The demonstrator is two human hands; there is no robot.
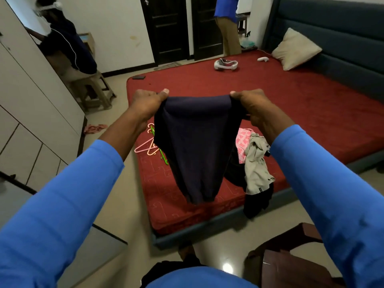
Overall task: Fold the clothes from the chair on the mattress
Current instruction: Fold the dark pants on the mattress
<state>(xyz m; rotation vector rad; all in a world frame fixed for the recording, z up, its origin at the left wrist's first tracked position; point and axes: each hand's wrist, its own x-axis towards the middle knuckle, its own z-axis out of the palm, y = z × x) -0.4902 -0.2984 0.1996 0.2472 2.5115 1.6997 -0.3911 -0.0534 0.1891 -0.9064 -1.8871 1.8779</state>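
Note:
A dark navy garment (pixel 195 146) hangs in the air above the near corner of the red mattress (pixel 301 113). My left hand (pixel 148 104) grips its top left edge and my right hand (pixel 254 110) grips its top right edge, stretching the top straight. Behind it on the mattress lies a heap of clothes: a pink patterned piece (pixel 242 142), a grey-beige piece (pixel 256 165) and a black piece (pixel 258 201) drooping over the mattress edge. A dark wooden chair (pixel 295 260) stands at the bottom right, below my right arm.
Pink and green hangers (pixel 148 147) lie on the mattress's left edge. A white headset (pixel 225 64), a controller (pixel 262 59), a phone (pixel 138 77) and a pillow (pixel 296 48) lie farther back. White cupboards (pixel 31 113) line the left. Another person (pixel 227 26) stands by dark doors.

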